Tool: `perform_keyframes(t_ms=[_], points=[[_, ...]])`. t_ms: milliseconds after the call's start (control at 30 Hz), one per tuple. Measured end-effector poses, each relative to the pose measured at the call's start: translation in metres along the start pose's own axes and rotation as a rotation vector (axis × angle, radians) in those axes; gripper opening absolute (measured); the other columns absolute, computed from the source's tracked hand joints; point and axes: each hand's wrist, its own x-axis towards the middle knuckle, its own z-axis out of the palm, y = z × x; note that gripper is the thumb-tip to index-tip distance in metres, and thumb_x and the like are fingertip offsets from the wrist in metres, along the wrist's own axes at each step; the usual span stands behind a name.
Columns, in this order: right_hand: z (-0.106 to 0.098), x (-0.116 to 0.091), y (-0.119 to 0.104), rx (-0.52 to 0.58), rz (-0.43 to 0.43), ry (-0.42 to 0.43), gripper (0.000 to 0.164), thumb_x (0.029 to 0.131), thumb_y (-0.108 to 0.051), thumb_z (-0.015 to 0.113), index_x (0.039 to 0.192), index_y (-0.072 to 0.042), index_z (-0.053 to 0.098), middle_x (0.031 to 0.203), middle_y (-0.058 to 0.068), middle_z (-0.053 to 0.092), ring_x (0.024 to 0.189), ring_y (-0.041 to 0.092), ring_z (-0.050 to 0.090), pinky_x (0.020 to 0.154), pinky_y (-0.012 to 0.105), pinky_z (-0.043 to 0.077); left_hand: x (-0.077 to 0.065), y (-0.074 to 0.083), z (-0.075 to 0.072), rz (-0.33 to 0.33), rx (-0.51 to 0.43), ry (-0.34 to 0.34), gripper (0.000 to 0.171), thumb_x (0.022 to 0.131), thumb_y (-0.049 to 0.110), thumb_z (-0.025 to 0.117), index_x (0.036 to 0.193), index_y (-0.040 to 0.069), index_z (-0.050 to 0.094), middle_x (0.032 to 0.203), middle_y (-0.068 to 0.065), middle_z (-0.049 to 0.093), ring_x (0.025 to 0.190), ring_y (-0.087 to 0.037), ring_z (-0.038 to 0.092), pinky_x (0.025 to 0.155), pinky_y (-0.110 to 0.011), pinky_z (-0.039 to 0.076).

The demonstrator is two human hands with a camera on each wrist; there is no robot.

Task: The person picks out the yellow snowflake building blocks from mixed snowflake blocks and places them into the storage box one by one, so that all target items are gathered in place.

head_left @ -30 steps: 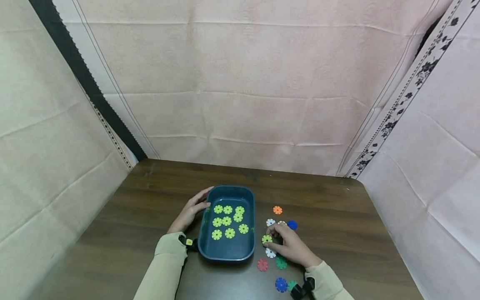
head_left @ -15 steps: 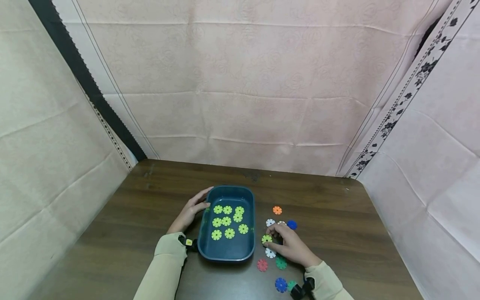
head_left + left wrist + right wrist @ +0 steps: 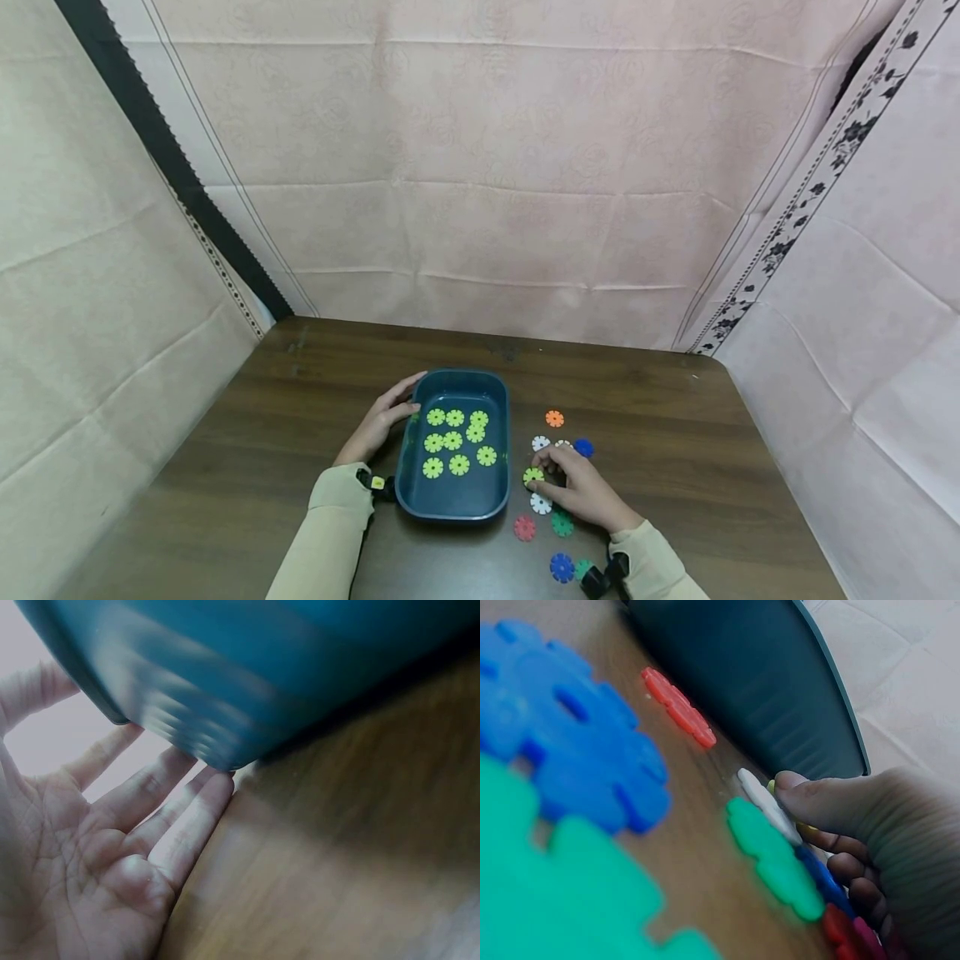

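Note:
A blue plastic tray [image 3: 453, 497] stands on the table with several yellow-green notched discs [image 3: 459, 464] lying flat in it. At its left side, my left hand [image 3: 380, 425] touches the outer wall with extended fingers, thumb at the rim; the left wrist view shows the fingertips [image 3: 217, 784] against the tray wall. Right of the tray, my right hand [image 3: 573, 487] pinches another yellow-green notched disc [image 3: 532, 475] between thumb and finger, low over the table. In the right wrist view the thumb [image 3: 817, 799] hides most of that disc. A white disc [image 3: 541, 504] lies just beside it.
Around my right hand lie loose notched discs: orange [image 3: 554, 418], white [image 3: 540, 443], blue [image 3: 583, 448], red [image 3: 525, 527], green [image 3: 562, 523], and a blue one [image 3: 562, 567] near my right wrist. Pale cloth [image 3: 480, 167] hangs behind the wooden table [image 3: 637, 400].

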Motion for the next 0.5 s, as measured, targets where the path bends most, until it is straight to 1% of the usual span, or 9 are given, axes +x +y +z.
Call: perform_keyframes(t_ms=[267,400,500], points=[[-0.0008,-0.0003,-0.0016,0.006,-0.008,-0.004,0.022,0.09,-0.029,0.078,0.108,-0.024,0.065,0.096,-0.009,0.06,0.087,0.01,0.054,0.075,0.027,0.048,-0.0008,-0.0009,0.0005,0.013,-0.001,0.0,0.052,0.1,0.019,0.057,0.149,0.033,0.048,0.147,-0.002,0.051,0.134,-0.029,0.044,0.109,-0.062,0.027],[-0.001,0.0,-0.0011,0.013,-0.033,0.007,0.02,0.091,-0.027,0.077,0.108,-0.023,0.065,0.096,-0.009,0.061,0.087,0.009,0.055,0.074,0.027,0.049,-0.0002,-0.0009,0.0001,0.026,0.002,-0.016,0.052,0.102,0.019,0.056,0.152,0.031,0.045,0.149,-0.004,0.049,0.135,-0.03,0.043,0.109,-0.063,0.027],[-0.0013,0.0007,0.001,0.03,-0.062,0.023,0.018,0.093,-0.023,0.075,0.108,-0.023,0.065,0.095,-0.011,0.063,0.084,0.008,0.057,0.072,0.026,0.05,0.0007,-0.0008,-0.0004,0.023,0.009,-0.024,0.053,0.103,0.018,0.055,0.153,0.03,0.043,0.151,-0.005,0.048,0.137,-0.031,0.042,0.11,-0.063,0.026]])
